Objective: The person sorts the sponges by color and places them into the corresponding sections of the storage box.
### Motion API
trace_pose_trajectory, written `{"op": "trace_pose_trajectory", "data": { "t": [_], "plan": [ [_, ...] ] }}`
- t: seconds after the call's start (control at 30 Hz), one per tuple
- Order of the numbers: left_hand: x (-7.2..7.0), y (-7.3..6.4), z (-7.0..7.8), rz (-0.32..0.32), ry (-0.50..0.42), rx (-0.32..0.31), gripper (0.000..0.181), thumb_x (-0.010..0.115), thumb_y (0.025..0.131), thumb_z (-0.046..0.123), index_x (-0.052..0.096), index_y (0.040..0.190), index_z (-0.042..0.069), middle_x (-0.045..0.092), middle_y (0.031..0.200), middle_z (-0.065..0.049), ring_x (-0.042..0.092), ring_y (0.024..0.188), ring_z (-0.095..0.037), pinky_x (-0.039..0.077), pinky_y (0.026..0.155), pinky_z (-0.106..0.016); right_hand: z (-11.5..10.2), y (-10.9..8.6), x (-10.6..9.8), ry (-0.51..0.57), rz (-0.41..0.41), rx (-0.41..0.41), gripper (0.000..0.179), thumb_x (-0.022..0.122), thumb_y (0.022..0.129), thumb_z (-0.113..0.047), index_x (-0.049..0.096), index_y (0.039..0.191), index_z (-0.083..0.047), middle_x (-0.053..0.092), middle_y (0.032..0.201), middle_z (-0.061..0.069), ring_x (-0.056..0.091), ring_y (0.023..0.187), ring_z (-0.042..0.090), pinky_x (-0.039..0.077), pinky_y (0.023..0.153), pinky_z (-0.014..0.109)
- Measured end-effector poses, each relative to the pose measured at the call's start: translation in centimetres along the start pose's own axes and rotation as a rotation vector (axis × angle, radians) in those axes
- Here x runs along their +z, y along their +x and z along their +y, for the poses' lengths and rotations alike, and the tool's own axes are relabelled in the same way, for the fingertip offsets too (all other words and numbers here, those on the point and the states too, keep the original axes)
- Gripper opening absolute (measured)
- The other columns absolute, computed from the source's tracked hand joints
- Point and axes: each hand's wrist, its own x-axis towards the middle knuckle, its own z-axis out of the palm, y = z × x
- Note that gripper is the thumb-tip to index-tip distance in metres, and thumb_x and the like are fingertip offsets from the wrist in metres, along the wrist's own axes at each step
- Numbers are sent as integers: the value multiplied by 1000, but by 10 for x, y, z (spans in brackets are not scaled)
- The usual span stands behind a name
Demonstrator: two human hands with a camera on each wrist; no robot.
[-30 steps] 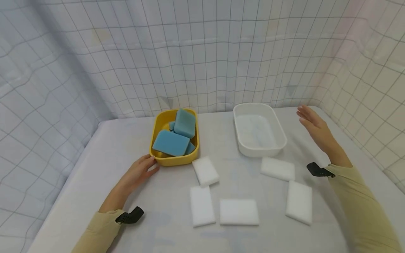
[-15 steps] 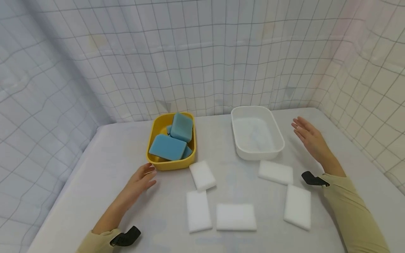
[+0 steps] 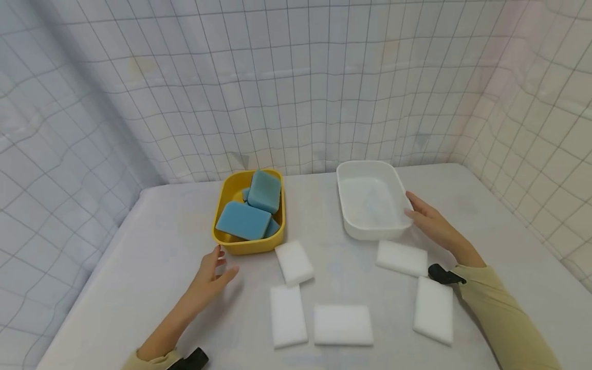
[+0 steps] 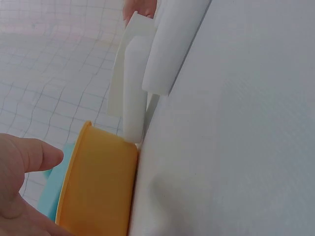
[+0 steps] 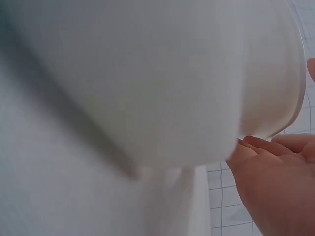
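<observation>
A yellow plastic tub [image 3: 250, 248] holding blue sponges [image 3: 243, 220] stands at the back left of the table. My left hand [image 3: 209, 280] is at its front left corner, thumb spread away from the fingers and nothing in the grasp. In the left wrist view the thumb [image 4: 42, 155] shows beside the tub's rim. To the right stands a white plastic tub [image 3: 374, 231], bare inside. My right hand [image 3: 435, 226] is at its right wall, thumb at the rim and relaxed fingers along the outside. The right wrist view shows those fingers [image 5: 275, 147] just under the wall.
Several white sponges lie in front of the tubs, among them one [image 3: 295, 263] near the yellow tub, one [image 3: 343, 325] at front centre and one [image 3: 402, 258] by the white tub. A grid-patterned cloth [image 3: 300, 87] hangs behind the table.
My right hand has moved left from beside the white tub to its right wall. My left hand has drawn slightly back from the yellow tub's corner. The tubs and sponges keep their places.
</observation>
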Motion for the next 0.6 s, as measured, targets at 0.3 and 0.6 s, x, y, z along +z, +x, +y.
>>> {"op": "trace_pose_trajectory", "data": {
  "t": [0.3,0.6],
  "plan": [
    [8,-11,11,-64,27,-32,86,53,95,33,-3,148,-5,14,149,-25,23,137,-40,36,109,-55,6,3,3,8,-44,-36,76,46,99,-30,-8,152,-19,-5,160,7,4,146,38,18,114,59],
    [34,-24,26,-184,115,93,80,60,89,42,19,150,9,22,149,-13,37,131,-35,41,101,-57,8,6,2,19,-45,-30,75,46,99,-30,-8,151,-25,-6,160,6,3,146,37,15,114,62]
  ]
}}
